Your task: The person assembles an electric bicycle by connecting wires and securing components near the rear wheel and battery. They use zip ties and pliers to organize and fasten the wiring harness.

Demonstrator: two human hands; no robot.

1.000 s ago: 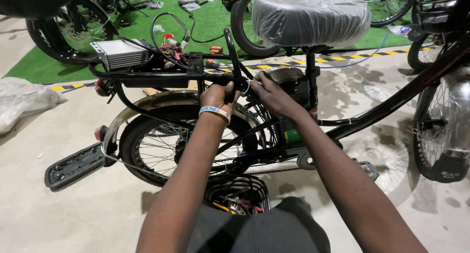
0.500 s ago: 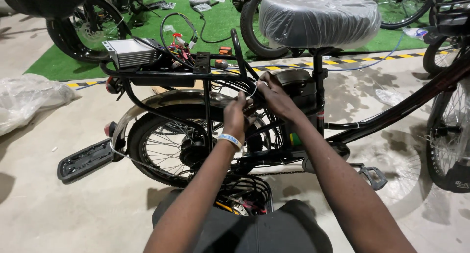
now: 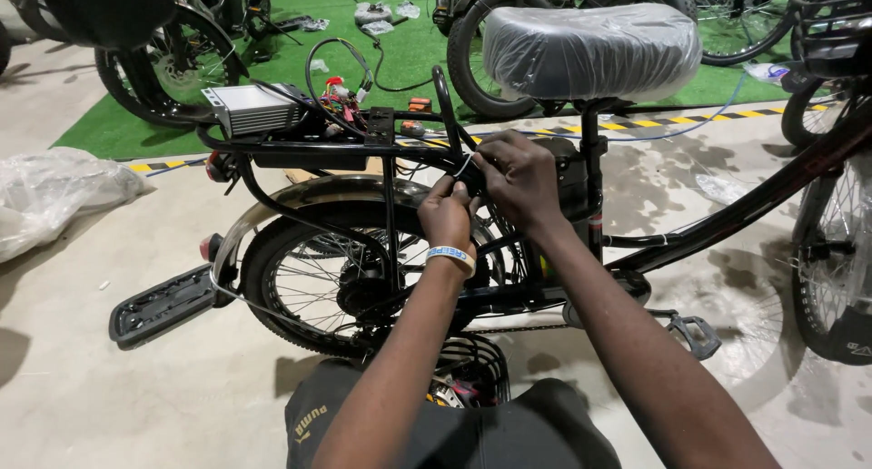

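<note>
left hand (image 3: 447, 217), right hand (image 3: 514, 180) hide cable tie (image 3: 463, 167) ends, fingertips unclear.

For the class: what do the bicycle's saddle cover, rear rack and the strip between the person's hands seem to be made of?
Saddle cover: thin clear plastic film, wrinkled and glossy. Rear rack: probably metal tube, painted black, with a slight sheen. Strip: thin and white, likely a plastic tie; too small to be sure.

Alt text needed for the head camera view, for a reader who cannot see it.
Both hands, left hand and right hand, pinch a thin white tie at the black rear rack of a bicycle, below the plastic-wrapped saddle. A silver controller box sits on the rack.
</note>
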